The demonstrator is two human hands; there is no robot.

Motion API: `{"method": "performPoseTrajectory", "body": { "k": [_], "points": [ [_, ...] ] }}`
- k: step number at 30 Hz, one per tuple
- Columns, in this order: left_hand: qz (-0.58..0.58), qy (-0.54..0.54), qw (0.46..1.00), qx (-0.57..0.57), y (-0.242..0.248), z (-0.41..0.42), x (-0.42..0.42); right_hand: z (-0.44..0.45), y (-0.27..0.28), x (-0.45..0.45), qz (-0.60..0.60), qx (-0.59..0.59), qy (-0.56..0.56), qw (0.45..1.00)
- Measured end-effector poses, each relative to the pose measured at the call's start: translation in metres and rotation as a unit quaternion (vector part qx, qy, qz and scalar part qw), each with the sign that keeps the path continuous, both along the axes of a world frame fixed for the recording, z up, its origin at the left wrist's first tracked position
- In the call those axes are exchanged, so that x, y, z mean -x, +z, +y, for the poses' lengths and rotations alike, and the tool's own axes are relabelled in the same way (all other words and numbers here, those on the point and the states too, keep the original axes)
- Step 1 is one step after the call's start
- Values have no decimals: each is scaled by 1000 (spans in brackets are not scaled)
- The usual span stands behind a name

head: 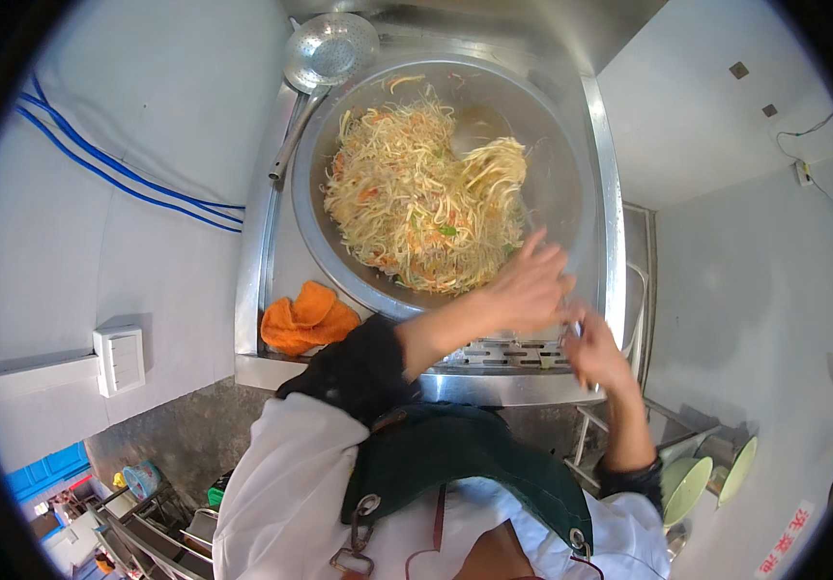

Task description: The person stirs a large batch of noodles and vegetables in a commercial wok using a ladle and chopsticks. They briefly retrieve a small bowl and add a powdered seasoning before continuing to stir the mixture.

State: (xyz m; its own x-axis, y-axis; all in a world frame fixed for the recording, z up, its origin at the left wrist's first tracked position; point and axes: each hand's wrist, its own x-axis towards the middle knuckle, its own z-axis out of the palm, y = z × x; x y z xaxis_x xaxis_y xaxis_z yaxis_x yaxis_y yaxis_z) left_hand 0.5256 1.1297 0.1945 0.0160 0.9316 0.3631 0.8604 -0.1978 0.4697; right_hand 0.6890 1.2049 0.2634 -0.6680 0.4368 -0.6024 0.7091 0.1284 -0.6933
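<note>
A large round metal basin (pixel 303 210) holds a heap of shredded noodles and vegetables (pixel 402 196), with orange and green bits mixed in. A clump of pale strands (pixel 496 167) stands raised at the heap's right side. My right hand (pixel 596 351) is shut around a metal utensil handle (pixel 574 330) near the basin's lower right rim. Just up and left of it, my left hand (pixel 532 283) reaches over the rim, beside the food. Blur hides whether the left fingers close on the handle. The utensil's working end is not clearly visible.
A perforated metal skimmer (pixel 333 54) rests at the upper left, its handle along the basin. An orange cloth (pixel 308 319) lies on the steel counter (pixel 275 250). Slotted grating (pixel 507 354) runs along the front. Walls flank both sides; pale green basins (pixel 686 487) are at lower right.
</note>
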Motion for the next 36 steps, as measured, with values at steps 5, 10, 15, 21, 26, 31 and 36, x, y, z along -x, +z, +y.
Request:
{"method": "performPoseTrajectory", "body": {
  "k": [5,10,15,21,26,31,36],
  "points": [
    [-193,-11,979,66,-16,16,-26,20,14,24,-114,31,12,993],
    [-233,12,963,134,-49,-47,-6,-5,3,48,-171,387,-23,906],
    [-93,183,962,179,-77,6,88,8,-107,121,61,486,-108,865],
    [-44,115,976,177,-32,9,59,4,-87,68,129,475,-105,864],
    [-45,106,987,112,-9,-10,33,-18,-54,48,155,423,-110,886],
    [-8,97,994,48,16,-34,10,-38,-19,20,170,319,-71,930],
    [4,76,996,-46,24,-40,14,-38,3,18,137,177,-31,974]
  ]
}}
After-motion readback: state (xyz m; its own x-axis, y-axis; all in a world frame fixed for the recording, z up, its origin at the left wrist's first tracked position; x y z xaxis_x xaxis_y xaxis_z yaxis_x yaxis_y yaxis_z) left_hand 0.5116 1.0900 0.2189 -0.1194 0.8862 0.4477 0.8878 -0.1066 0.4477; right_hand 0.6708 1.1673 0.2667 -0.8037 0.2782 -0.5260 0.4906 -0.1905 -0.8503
